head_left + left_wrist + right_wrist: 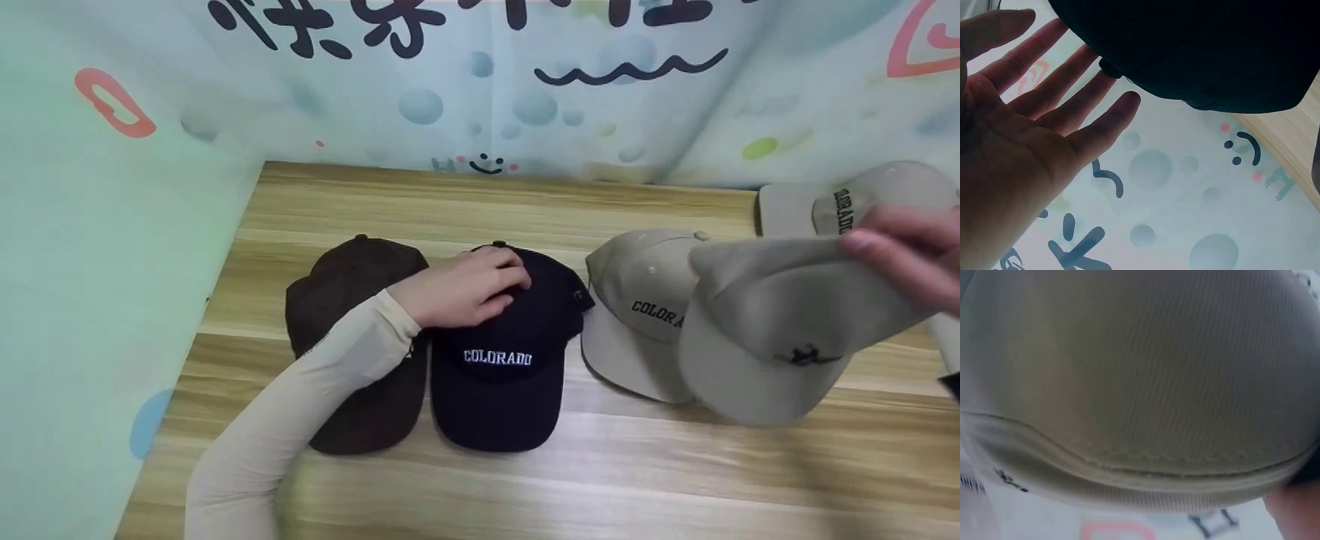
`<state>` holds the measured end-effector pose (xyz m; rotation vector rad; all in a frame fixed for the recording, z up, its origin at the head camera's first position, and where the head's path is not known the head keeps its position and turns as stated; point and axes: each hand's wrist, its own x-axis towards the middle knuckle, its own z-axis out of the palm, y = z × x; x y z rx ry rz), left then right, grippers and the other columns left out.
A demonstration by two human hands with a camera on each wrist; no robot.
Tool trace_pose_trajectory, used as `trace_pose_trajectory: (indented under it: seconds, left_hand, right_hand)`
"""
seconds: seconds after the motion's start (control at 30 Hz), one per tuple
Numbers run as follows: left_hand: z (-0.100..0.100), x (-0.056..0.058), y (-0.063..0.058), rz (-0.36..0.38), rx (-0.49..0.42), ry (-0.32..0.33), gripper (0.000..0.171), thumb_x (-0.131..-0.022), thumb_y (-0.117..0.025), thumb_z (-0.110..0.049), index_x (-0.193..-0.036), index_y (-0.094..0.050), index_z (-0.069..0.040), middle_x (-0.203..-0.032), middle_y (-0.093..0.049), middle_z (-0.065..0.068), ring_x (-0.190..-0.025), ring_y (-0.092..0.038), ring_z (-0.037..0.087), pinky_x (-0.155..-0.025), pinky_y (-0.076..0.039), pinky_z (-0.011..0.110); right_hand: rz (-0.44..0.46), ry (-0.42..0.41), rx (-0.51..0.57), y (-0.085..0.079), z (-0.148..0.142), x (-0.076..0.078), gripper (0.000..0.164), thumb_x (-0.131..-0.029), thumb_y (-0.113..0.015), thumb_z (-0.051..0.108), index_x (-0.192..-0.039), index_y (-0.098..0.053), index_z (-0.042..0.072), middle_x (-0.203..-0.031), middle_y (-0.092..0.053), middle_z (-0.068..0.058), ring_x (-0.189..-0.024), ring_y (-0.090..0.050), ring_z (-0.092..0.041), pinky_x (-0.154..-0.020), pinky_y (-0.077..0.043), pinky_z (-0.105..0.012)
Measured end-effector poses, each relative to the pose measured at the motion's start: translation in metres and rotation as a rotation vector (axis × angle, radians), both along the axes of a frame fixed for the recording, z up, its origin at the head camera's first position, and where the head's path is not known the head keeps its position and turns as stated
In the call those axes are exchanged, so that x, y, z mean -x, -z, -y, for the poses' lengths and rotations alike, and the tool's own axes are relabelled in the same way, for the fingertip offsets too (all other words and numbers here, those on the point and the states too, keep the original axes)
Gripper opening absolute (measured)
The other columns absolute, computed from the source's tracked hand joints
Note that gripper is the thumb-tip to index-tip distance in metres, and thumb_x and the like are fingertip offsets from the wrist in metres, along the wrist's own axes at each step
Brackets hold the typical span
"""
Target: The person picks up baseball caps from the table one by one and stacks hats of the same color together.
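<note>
My left hand (474, 289) lies over the crown of a navy cap (499, 405) with white COLORADO lettering. In the left wrist view its fingers (1081, 115) are extended, the tips right at the cap's top button (1109, 68). My right hand (919, 251), partly cut off by the frame edge, grips the edge of a beige cap (772, 382) with a small dark emblem. This cap is tilted, brim toward me, and overlaps a second beige cap (626, 300) lettered in black. Close up, its ribbed fabric (1145, 382) fills most of the right wrist view.
A dark brown cap (356, 277) sits left of the navy one, partly under my left forearm. Another beige cap (892, 187) lies at the back right. A printed curtain (495, 105) hangs behind the wood-grain table (525, 499), and a pale green panel (82, 247) borders its left side.
</note>
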<state>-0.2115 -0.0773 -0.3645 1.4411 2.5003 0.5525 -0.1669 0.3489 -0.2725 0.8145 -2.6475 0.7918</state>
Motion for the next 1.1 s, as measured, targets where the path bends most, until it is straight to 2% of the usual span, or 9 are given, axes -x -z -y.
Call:
trace_pose_trajectory:
  seconds: [0.1, 0.2, 0.43, 0.57, 0.63, 0.73, 0.87, 0.97, 1.1]
  left_hand:
    - [-0.001, 0.000, -0.001, 0.003, 0.003, 0.004, 0.022, -0.095, -0.055, -0.008, -0.116, -0.063, -0.003, -0.123, -0.055, 0.014, -0.116, -0.049, 0.029, -0.099, -0.038, 0.040]
    - [-0.003, -0.001, -0.004, 0.026, -0.001, 0.025, 0.023, -0.096, -0.054, -0.008, -0.116, -0.062, -0.003, -0.122, -0.055, 0.013, -0.116, -0.050, 0.029, -0.100, -0.037, 0.038]
    - [-0.016, -0.014, -0.016, 0.019, 0.020, 0.091, 0.026, -0.097, -0.054, -0.012, -0.120, -0.062, -0.006, -0.123, -0.056, 0.010, -0.116, -0.050, 0.027, -0.098, -0.039, 0.040]
    - [-0.031, -0.026, -0.018, -0.022, 0.056, 0.152, 0.028, -0.098, -0.055, -0.014, -0.124, -0.061, -0.008, -0.125, -0.056, 0.010, -0.118, -0.050, 0.026, -0.098, -0.040, 0.041]
    - [-0.039, -0.034, -0.017, -0.036, 0.070, 0.186, 0.029, -0.098, -0.055, -0.016, -0.125, -0.060, -0.008, -0.128, -0.054, 0.011, -0.119, -0.049, 0.027, -0.098, -0.040, 0.041]
    - [-0.050, -0.045, -0.012, -0.065, 0.109, 0.209, 0.031, -0.097, -0.055, -0.017, -0.127, -0.058, -0.009, -0.137, -0.047, 0.014, -0.123, -0.047, 0.030, -0.098, -0.041, 0.043]
    - [-0.068, -0.058, -0.003, -0.059, 0.226, 0.216, 0.037, -0.097, -0.054, -0.020, -0.133, -0.053, -0.013, -0.149, -0.034, 0.014, -0.130, -0.041, 0.031, -0.098, -0.041, 0.044]
    - [-0.085, -0.065, 0.007, -0.026, 0.344, 0.238, 0.043, -0.098, -0.053, -0.024, -0.141, -0.048, -0.018, -0.153, -0.028, 0.011, -0.133, -0.037, 0.029, -0.100, -0.040, 0.043]
    - [-0.103, -0.072, 0.024, 0.045, 0.486, 0.250, 0.056, -0.098, -0.054, -0.026, -0.151, -0.034, -0.030, -0.158, -0.018, 0.005, -0.135, -0.033, 0.027, -0.101, -0.038, 0.043]
  right_hand:
    - [0.009, -0.175, -0.022, 0.013, 0.015, -0.003, 0.021, -0.090, -0.061, -0.001, -0.072, -0.059, 0.009, -0.058, -0.045, 0.014, -0.045, -0.035, 0.004, -0.042, -0.027, -0.014]
    - [0.068, -0.233, -0.021, 0.026, 0.031, -0.003, 0.023, -0.091, -0.060, -0.003, -0.075, -0.058, 0.013, -0.061, -0.041, 0.014, -0.048, -0.034, 0.005, -0.044, -0.028, -0.014]
    - [0.252, -0.064, 0.004, 0.062, 0.056, 0.024, 0.027, -0.099, -0.053, 0.009, -0.073, -0.051, 0.013, -0.058, -0.038, 0.007, -0.049, -0.037, -0.006, -0.046, -0.032, -0.022]
    - [0.397, -0.017, -0.031, 0.082, 0.055, 0.045, 0.016, -0.098, -0.059, 0.020, -0.096, -0.055, 0.005, -0.063, -0.051, 0.000, -0.054, -0.045, -0.008, -0.048, -0.036, -0.024]
    - [0.420, -0.012, -0.076, 0.088, 0.052, 0.050, 0.028, -0.092, -0.068, 0.022, -0.107, -0.052, 0.004, -0.066, -0.056, -0.002, -0.056, -0.049, -0.011, -0.049, -0.039, -0.026]
    - [0.366, 0.027, -0.156, 0.095, 0.052, 0.050, 0.044, -0.084, -0.077, 0.025, -0.112, -0.051, 0.004, -0.073, -0.057, -0.008, -0.065, -0.051, -0.022, -0.057, -0.042, -0.035]
    - [0.278, 0.147, -0.255, 0.103, 0.060, 0.046, 0.052, -0.085, -0.073, 0.036, -0.119, -0.051, 0.004, -0.108, -0.053, -0.026, -0.098, -0.046, -0.045, -0.077, -0.036, -0.060]
    - [0.316, 0.187, -0.292, 0.108, 0.063, 0.045, 0.057, -0.091, -0.064, 0.043, -0.128, -0.046, 0.004, -0.121, -0.043, -0.036, -0.105, -0.041, -0.056, -0.078, -0.032, -0.069]
    - [0.417, 0.137, -0.288, 0.112, 0.062, 0.048, 0.057, -0.095, -0.058, 0.044, -0.134, -0.041, 0.005, -0.119, -0.046, -0.039, -0.099, -0.051, -0.056, -0.075, -0.041, -0.065]
